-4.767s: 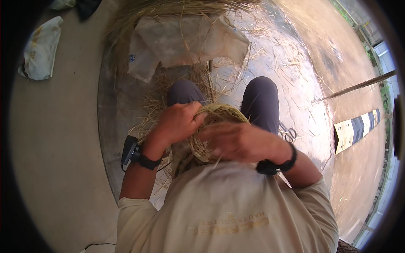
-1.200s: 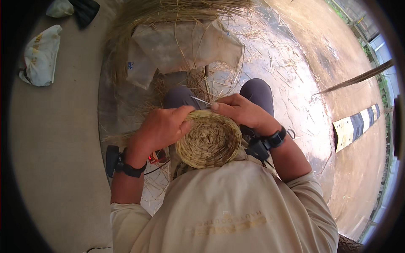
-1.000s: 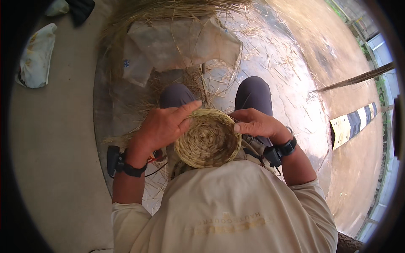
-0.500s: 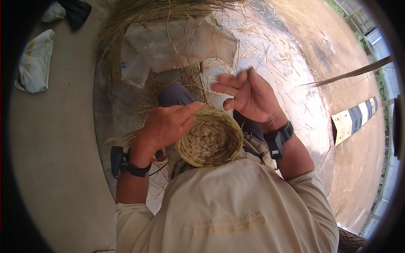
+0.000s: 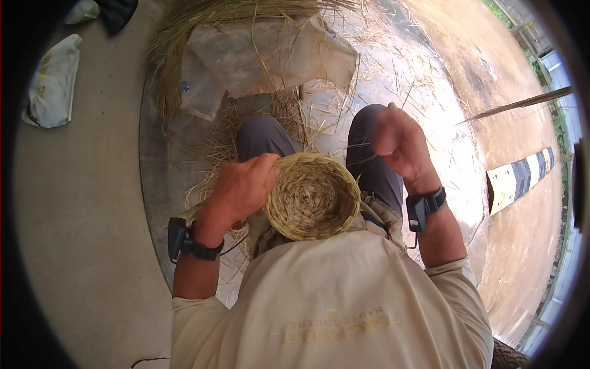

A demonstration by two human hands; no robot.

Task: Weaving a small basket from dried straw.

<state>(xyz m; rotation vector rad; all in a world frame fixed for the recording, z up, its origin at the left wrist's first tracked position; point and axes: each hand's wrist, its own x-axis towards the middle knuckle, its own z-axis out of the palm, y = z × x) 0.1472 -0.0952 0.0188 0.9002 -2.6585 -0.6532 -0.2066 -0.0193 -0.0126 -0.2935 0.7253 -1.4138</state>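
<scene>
A round woven straw basket (image 5: pixel 311 200) rests in my lap, its hollow facing up. My left hand (image 5: pixel 244 186) is closed on the left side of its rim, thumb and fingers pinched there. Raised over the right knee, apart from the basket, my right hand (image 5: pixel 402 144) has its fingers curled together. Its fingertips are blurred by motion; a thin strand seems to stick up above them, but what they hold I cannot make out. Dark bands with small boxes sit on both wrists.
Beyond my knees lies a translucent plastic sheet (image 5: pixel 264 58) under a heap of long dry straw (image 5: pixel 203 27). Loose straw bits litter the mat. A white plastic bag (image 5: pixel 55 83) lies far left. To the right are a striped barrier block (image 5: pixel 521 178) and a bundle of stalks (image 5: pixel 522 106).
My right hand has moved right, away from the basket, and its spread fingers have curled in. My left hand has settled onto the basket's left rim.
</scene>
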